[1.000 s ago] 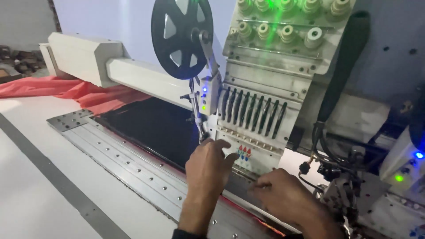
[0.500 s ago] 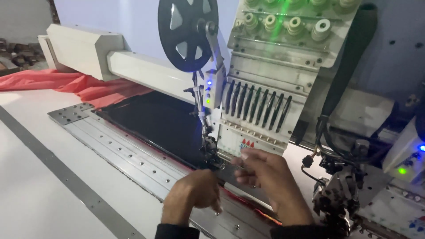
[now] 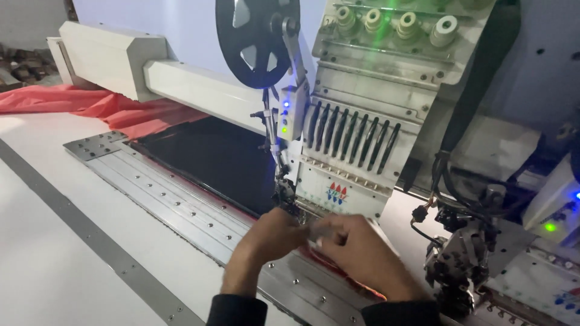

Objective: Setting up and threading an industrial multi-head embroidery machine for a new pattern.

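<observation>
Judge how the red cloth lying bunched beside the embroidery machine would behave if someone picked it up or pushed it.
The red cloth lies in soft folds and ripples, so it would probably hang limp when lifted. It looks thin, so likely light. Pushed, it would probably bunch rather than slide as one piece, and part of it seems caught under the metal frame.

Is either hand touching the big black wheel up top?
No, both the left hand and right hand are low by the needles, well below the black wheel.

light: dim, bluish | glare: green, top | blur: perhaps motion, hands [image 3: 320, 244]
</observation>
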